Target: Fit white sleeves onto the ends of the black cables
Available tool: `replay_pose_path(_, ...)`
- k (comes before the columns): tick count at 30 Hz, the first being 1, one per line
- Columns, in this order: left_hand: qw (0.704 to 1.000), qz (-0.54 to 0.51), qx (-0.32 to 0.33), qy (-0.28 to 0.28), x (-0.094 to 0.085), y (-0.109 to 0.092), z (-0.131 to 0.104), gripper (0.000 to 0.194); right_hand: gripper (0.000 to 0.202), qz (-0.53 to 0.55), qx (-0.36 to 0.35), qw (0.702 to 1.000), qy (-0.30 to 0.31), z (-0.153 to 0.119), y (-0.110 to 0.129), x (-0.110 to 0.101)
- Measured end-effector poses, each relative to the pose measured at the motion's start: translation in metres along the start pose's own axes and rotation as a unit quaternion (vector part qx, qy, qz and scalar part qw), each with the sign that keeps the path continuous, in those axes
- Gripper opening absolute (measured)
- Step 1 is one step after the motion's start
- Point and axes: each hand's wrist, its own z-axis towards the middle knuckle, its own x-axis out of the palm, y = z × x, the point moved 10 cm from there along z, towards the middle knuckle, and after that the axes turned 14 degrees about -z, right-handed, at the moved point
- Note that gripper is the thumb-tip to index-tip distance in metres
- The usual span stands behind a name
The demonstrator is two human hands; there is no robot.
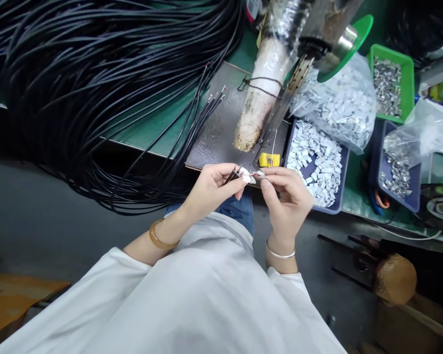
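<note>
Close to the bench edge, my left hand is closed around the end of a black cable, whose thin red and white wires stick out past the fingertips. Some white material also shows at those fingertips; its kind I cannot make out. My right hand pinches a small white connector between thumb and forefinger, where the thin wires reach it. Whether the wires sit inside the connector is too small to tell. Just beyond the hands lies a yellow block with a thin wire rising from it.
A large bundle of black cables fills the left. A plastic-wrapped machine nozzle hangs over a dark board. Right of it stand a tray of white connectors, a bag of white pieces, a green bin and a blue tray.
</note>
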Motion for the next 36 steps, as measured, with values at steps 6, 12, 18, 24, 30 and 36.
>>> replay_pose_path(6,0.999,0.031,-0.003,0.015,0.004,-0.002,0.000,0.032,0.006,0.059,0.030,0.997,0.033,-0.001,-0.010,0.013)
replay_pose_path(12,0.999,0.032,-0.007,0.026,0.004,0.002,0.000,0.028,0.011,0.067,0.013,0.997,0.035,-0.002,-0.009,0.010)
replay_pose_path(18,0.997,0.065,0.007,0.034,0.005,0.003,0.000,0.025,0.018,-0.040,-0.062,0.997,0.024,-0.003,0.008,0.002)
replay_pose_path(24,0.994,0.064,-0.025,0.082,0.009,0.010,0.000,0.034,0.016,0.003,-0.020,0.999,0.027,-0.005,-0.001,0.004)
replay_pose_path(30,0.992,0.045,0.009,0.114,0.012,-0.001,-0.001,0.016,0.006,0.239,0.102,0.962,0.090,-0.006,-0.032,0.033)
replay_pose_path(36,0.989,0.081,0.122,0.006,0.001,-0.023,-0.002,0.011,0.016,0.118,0.068,0.990,0.032,-0.008,-0.019,0.012)
